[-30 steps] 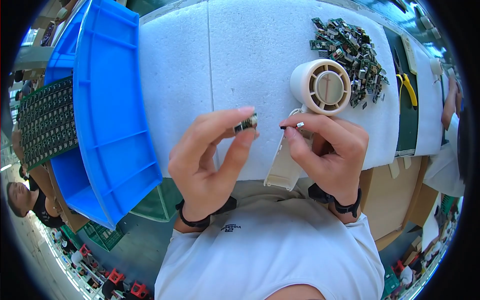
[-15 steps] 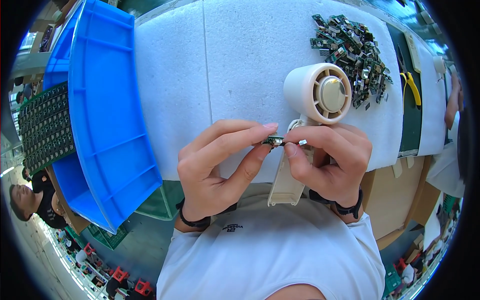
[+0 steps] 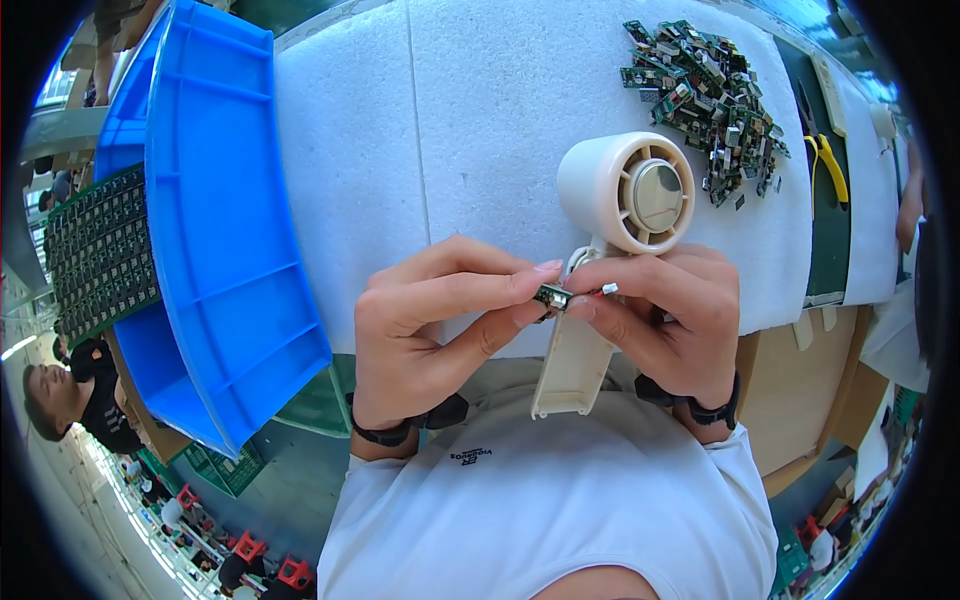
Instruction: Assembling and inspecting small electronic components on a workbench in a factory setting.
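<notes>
Between the thumb and forefinger of my left hand (image 3: pixel 430 325) is a small green circuit board (image 3: pixel 552 296) with metal parts on its edge. My right hand (image 3: pixel 675 310) is closed, thumb and forefinger pinching at the board's right end around thin wires. A white plug (image 3: pixel 609 289) on those wires pokes out past the right fingertips. Behind both hands lies a cream handheld fan (image 3: pixel 627 192), its round head beyond my right hand. The fan's opened handle (image 3: pixel 573 370) points toward me. Whether my right hand's curled fingers also grip the fan is hidden.
A pile of small circuit boards (image 3: pixel 710 110) lies at the far right on white foam sheeting (image 3: pixel 500 110). Yellow-handled pliers (image 3: pixel 832 170) are beyond it. At left stands a blue bin (image 3: pixel 225 220) beside board panels (image 3: pixel 100 250). A cardboard box (image 3: pixel 805 400) sits at right.
The circuit board has tilted and shifted slightly toward me in my fingers. The fan head has moved a little left and nearer. Both hands keep their pinch.
</notes>
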Demonstrator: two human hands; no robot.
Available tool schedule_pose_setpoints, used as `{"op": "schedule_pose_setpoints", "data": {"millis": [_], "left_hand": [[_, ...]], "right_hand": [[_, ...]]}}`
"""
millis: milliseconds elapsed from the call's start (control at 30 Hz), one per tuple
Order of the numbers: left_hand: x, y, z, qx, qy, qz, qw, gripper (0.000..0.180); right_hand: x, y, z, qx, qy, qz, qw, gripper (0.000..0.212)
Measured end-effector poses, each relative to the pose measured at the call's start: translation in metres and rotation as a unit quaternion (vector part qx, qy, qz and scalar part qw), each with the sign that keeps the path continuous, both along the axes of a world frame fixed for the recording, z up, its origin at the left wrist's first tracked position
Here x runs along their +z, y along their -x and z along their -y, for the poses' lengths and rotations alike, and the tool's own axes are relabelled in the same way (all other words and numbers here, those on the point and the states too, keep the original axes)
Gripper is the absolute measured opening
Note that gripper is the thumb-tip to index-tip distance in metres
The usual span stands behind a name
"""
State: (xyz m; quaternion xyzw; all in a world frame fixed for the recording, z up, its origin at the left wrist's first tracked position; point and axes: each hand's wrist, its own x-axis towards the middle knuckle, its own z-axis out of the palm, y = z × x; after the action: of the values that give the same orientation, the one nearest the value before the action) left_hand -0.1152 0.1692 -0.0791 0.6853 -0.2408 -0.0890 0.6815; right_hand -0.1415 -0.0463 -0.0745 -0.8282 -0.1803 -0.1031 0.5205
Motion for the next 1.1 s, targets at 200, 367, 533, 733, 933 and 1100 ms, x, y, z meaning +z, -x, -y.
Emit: {"op": "schedule_pose_setpoints", "data": {"millis": [200, 367, 533, 733, 933, 1100], "left_hand": [[0.005, -0.003, -0.002, -0.04, 0.002, -0.034, 0.999, 0.037], [0.002, 0.001, -0.001, -0.011, -0.028, 0.003, 1.0, 0.036], [0.0, 0.001, 0.003, 0.018, -0.056, 0.043, 0.997, 0.036], [-0.003, 0.008, 0.006, 0.057, -0.011, 0.04, 0.998, 0.037], [-0.005, 0.007, 0.008, 0.057, -0.002, 0.03, 0.998, 0.036], [-0.005, 0.008, 0.01, 0.062, 0.009, 0.004, 0.998, 0.036]], "right_hand": [[-0.003, 0.0, 0.003, 0.03, -0.015, 0.016, 0.999, 0.015], [0.003, -0.003, 0.004, 0.036, 0.038, -0.004, 0.999, 0.016], [0.0, -0.001, 0.001, 0.01, 0.055, 0.019, 0.998, 0.016], [0.007, 0.009, -0.003, -0.049, -0.032, -0.033, 0.998, 0.022], [0.003, 0.009, -0.002, -0.055, -0.061, -0.032, 0.996, 0.025], [0.003, 0.007, -0.003, -0.034, -0.031, 0.015, 0.999, 0.028]]}}
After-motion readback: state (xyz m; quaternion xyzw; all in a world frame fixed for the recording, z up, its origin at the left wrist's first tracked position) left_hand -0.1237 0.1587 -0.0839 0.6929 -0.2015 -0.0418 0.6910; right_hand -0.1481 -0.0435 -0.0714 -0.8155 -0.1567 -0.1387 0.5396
